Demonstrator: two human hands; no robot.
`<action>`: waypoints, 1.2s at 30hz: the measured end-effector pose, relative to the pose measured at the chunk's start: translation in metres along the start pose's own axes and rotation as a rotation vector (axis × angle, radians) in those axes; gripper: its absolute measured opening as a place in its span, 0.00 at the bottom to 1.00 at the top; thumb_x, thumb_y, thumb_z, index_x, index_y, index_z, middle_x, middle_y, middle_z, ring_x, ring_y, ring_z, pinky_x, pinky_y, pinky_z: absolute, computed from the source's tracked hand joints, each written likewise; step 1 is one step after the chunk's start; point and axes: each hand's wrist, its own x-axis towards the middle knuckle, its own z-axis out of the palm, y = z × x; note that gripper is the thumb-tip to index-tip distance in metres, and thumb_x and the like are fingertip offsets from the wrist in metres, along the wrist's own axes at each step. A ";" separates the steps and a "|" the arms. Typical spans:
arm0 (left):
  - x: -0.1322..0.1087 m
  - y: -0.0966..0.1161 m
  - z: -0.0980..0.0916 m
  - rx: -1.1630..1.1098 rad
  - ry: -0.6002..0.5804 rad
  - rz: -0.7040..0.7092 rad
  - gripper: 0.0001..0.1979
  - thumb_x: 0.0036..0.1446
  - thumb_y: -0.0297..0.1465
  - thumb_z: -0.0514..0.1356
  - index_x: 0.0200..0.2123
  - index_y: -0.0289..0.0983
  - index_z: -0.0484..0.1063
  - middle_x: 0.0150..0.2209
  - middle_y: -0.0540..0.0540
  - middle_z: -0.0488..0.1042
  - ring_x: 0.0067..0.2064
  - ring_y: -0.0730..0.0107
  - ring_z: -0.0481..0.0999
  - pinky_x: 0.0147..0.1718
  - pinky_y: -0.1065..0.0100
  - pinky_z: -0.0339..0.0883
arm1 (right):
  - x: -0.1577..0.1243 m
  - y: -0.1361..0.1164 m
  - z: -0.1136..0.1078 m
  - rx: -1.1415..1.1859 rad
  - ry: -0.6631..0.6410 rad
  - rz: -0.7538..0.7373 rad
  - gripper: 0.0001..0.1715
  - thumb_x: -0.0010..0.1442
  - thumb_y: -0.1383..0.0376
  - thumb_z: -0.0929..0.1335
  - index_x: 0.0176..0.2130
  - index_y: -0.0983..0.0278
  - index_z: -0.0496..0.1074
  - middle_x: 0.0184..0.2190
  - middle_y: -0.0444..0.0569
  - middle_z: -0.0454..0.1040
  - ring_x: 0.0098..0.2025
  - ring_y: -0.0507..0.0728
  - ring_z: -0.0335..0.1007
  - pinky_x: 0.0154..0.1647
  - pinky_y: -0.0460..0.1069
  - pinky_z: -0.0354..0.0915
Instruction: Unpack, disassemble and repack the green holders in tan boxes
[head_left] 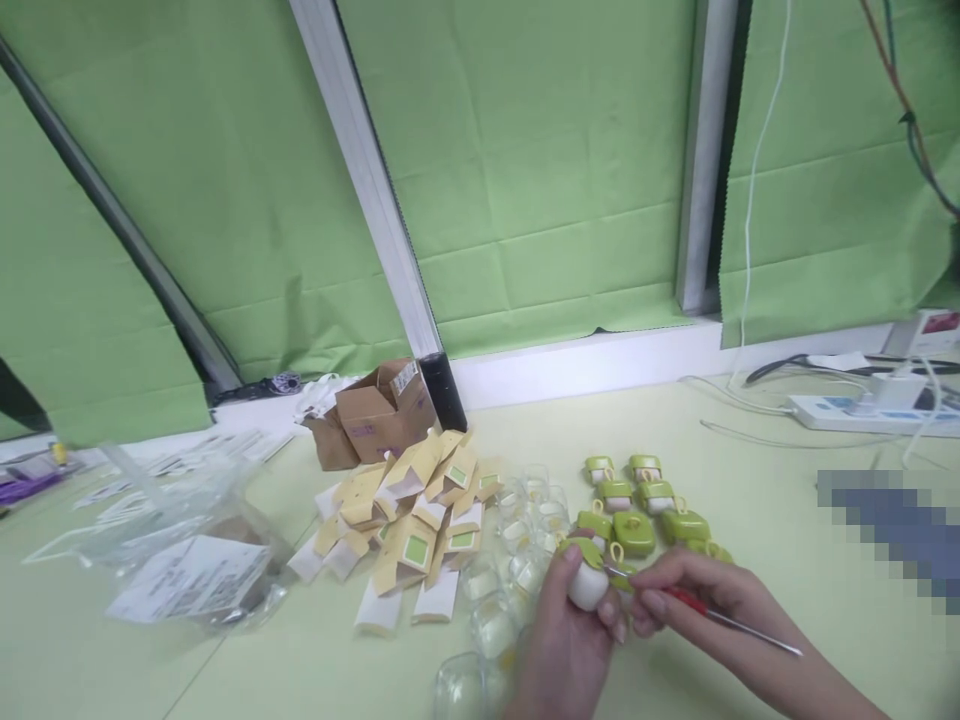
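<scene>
My left hand [564, 640] is closed around a small rounded white case with a green cover [589, 585], which looks like an earbud case. Between the fingers of my right hand [675, 595] is a thin metal pick with a red grip [688, 600]; its tip meets the green cover's edge. Just beyond my hands stand several similar green-topped cases [634, 533] with yellow loops, some showing white lower halves. Clear plastic shells [491, 625] lie left of my left hand, partly hidden by it.
A heap of folded yellow card boxes [405, 550] lies left of the shells, with a brown cardboard box [386, 415] behind it. At far left is a clear plastic bag [202, 580] with a printed label. A white power strip [840, 412] and cables lie at back right.
</scene>
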 end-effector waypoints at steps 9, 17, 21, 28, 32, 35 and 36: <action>0.001 -0.002 0.003 -0.081 0.024 -0.051 0.19 0.47 0.39 0.64 0.39 0.34 0.64 0.26 0.50 0.70 0.19 0.83 0.60 0.17 0.78 0.53 | -0.004 -0.003 0.002 -0.352 -0.043 -0.175 0.11 0.62 0.61 0.62 0.34 0.59 0.73 0.30 0.46 0.76 0.32 0.54 0.73 0.34 0.45 0.71; -0.001 -0.008 0.005 -0.101 0.051 -0.065 0.18 0.36 0.34 0.70 0.29 0.32 0.68 0.17 0.56 0.61 0.18 0.83 0.60 0.16 0.78 0.55 | -0.003 0.038 -0.008 -0.845 -0.021 -0.639 0.30 0.60 0.70 0.63 0.60 0.56 0.57 0.58 0.49 0.62 0.56 0.59 0.62 0.54 0.51 0.63; -0.001 -0.011 0.006 -0.102 0.032 -0.040 0.16 0.33 0.32 0.71 0.24 0.32 0.68 0.16 0.56 0.62 0.19 0.82 0.61 0.19 0.78 0.58 | -0.007 0.037 -0.008 -0.901 -0.094 -0.675 0.31 0.62 0.70 0.61 0.62 0.60 0.50 0.60 0.50 0.55 0.58 0.59 0.57 0.56 0.51 0.59; -0.003 -0.013 0.003 -0.148 0.087 -0.072 0.11 0.35 0.25 0.66 0.23 0.33 0.66 0.19 0.56 0.63 0.19 0.85 0.60 0.19 0.79 0.57 | -0.010 0.030 -0.003 -0.973 -0.105 -0.748 0.32 0.63 0.62 0.63 0.63 0.60 0.48 0.59 0.53 0.54 0.56 0.63 0.59 0.53 0.53 0.62; -0.003 -0.009 0.003 -0.198 0.069 -0.122 0.08 0.36 0.22 0.62 0.24 0.33 0.67 0.21 0.54 0.65 0.20 0.85 0.61 0.21 0.80 0.58 | -0.010 0.038 -0.001 -0.912 -0.114 -0.701 0.32 0.63 0.66 0.62 0.63 0.59 0.48 0.60 0.52 0.54 0.57 0.62 0.59 0.54 0.53 0.62; -0.005 -0.002 0.005 -0.166 -0.006 -0.128 0.09 0.37 0.21 0.61 0.27 0.32 0.68 0.24 0.52 0.68 0.23 0.84 0.65 0.27 0.79 0.62 | -0.007 0.041 -0.003 -0.734 -0.085 -0.603 0.27 0.63 0.70 0.60 0.60 0.55 0.57 0.60 0.48 0.59 0.58 0.59 0.58 0.55 0.52 0.62; -0.006 0.001 0.005 -0.119 -0.035 -0.105 0.12 0.37 0.21 0.61 0.30 0.33 0.68 0.26 0.51 0.69 0.24 0.82 0.66 0.29 0.77 0.63 | -0.006 0.040 -0.004 -0.680 -0.069 -0.573 0.25 0.63 0.70 0.60 0.58 0.54 0.60 0.59 0.47 0.60 0.58 0.58 0.58 0.54 0.51 0.62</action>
